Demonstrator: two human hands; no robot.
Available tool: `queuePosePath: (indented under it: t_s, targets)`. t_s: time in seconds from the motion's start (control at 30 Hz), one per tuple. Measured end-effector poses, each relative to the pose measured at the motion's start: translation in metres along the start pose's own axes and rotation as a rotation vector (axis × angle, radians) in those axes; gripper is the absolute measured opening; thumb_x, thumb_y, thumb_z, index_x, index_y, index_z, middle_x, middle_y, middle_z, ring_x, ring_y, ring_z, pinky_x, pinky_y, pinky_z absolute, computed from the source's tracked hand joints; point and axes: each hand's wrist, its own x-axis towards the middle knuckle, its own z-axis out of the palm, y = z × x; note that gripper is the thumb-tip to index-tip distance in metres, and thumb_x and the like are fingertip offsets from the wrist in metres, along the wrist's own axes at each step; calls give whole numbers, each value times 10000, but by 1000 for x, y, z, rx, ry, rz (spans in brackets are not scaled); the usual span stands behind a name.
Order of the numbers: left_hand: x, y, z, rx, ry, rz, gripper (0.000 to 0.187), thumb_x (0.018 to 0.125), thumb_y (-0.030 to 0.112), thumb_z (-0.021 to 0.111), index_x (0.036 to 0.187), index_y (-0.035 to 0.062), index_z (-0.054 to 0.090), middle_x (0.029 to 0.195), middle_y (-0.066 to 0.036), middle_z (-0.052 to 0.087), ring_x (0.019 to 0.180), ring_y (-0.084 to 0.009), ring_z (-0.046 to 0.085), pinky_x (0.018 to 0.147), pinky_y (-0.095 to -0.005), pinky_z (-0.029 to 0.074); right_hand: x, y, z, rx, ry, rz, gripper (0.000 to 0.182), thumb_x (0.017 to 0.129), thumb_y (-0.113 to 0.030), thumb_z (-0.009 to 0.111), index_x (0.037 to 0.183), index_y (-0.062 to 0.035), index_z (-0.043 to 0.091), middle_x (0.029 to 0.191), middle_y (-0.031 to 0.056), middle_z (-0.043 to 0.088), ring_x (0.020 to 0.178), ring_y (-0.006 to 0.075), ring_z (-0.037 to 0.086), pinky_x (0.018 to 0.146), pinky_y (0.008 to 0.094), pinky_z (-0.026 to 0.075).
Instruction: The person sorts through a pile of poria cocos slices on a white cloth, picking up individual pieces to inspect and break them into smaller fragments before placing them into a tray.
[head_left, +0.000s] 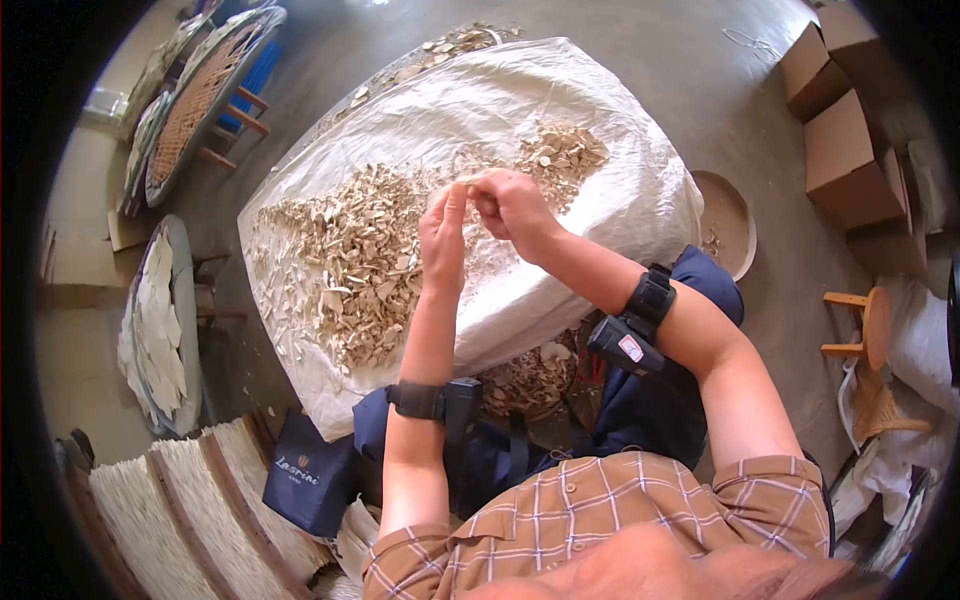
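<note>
My left hand [443, 230] and my right hand [510, 205] meet at the fingertips above a white cloth [500, 105]. Both are closed in a pinch, and a small pale dried piece [462, 182] just shows between them, mostly covered by the fingers. Under and left of my hands spreads a large heap of pale dried slices and chips [365, 250]. A smaller pile of similar slices [565, 150] lies on the cloth beyond my right hand.
Below the cloth, more slices [535, 380] lie between my knees. A round shallow tray [735, 225] stands to the right, near cardboard boxes [845, 150] and a wooden stool [872, 328]. Round racks [170, 320] lean at the left; a dark blue bag [308, 475] sits lower left.
</note>
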Motion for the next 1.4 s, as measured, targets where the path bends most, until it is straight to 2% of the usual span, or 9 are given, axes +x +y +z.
queuePosePath:
  t_s: [0.03,0.1,0.2,0.3,0.47,0.5,0.57,0.63,1.4]
  targets:
    - [-2,1,-4,5,-18,-1,258,875,221,480,964,7,594,886,-43,582,831,-97,509,783,-245,389,8,11,-3,8,11,-13,202,832,-140,438,652,-57,473,551,36,444,396,111,393,353,224,304]
    - [-1,-1,-7,157,70,177,234,873,180,476,911,-5,614,839,-46,594,815,-106,526,741,-252,412,28,30,-11,-906,-68,-1018,192,834,-162,469,717,-44,564,669,78,569,502,158,524,430,250,402]
    - [-6,4,-15,397,68,164,204,858,126,487,861,-29,618,804,-53,600,771,-116,547,683,-248,431,27,27,-15,-1321,-162,-800,234,817,-227,476,803,-50,627,742,94,623,652,186,585,620,317,466]
    - [-20,29,-9,771,44,233,173,840,101,511,831,-39,614,778,-56,590,726,-117,539,665,-243,431,19,22,-9,-691,-159,-314,198,751,-155,499,669,-28,627,641,66,601,542,148,536,512,281,428]
    - [-24,17,-35,196,2,134,155,831,102,530,877,-27,602,773,-41,580,719,-120,541,653,-235,435,-10,-11,6,-287,-359,147,196,747,-171,526,582,-65,522,476,-16,361,373,61,289,326,232,207]
    - [-26,18,-44,-123,40,59,155,831,105,534,893,-21,598,774,-37,578,722,-120,544,650,-234,438,-21,-18,7,-198,-425,153,221,751,-196,537,568,-92,473,470,-31,328,366,56,276,322,222,188]
    - [-41,27,-46,1062,168,712,164,843,128,525,910,-8,588,781,-37,576,719,-117,543,658,-238,448,-29,-18,9,-70,-393,204,286,786,-201,511,543,-117,386,471,-36,298,356,57,265,313,210,184]
    - [-41,34,-48,-230,-17,82,176,851,149,517,918,3,588,780,-41,576,708,-110,541,675,-249,462,-30,-20,9,-19,-446,214,239,813,-175,443,593,-96,393,482,-41,273,358,55,260,315,205,188]
    - [-61,48,-33,134,-127,85,185,804,80,567,942,-42,578,804,-67,606,731,-101,568,677,-208,459,-46,10,15,-402,-251,77,183,861,-196,452,758,-59,516,533,-58,340,416,25,281,352,179,200]
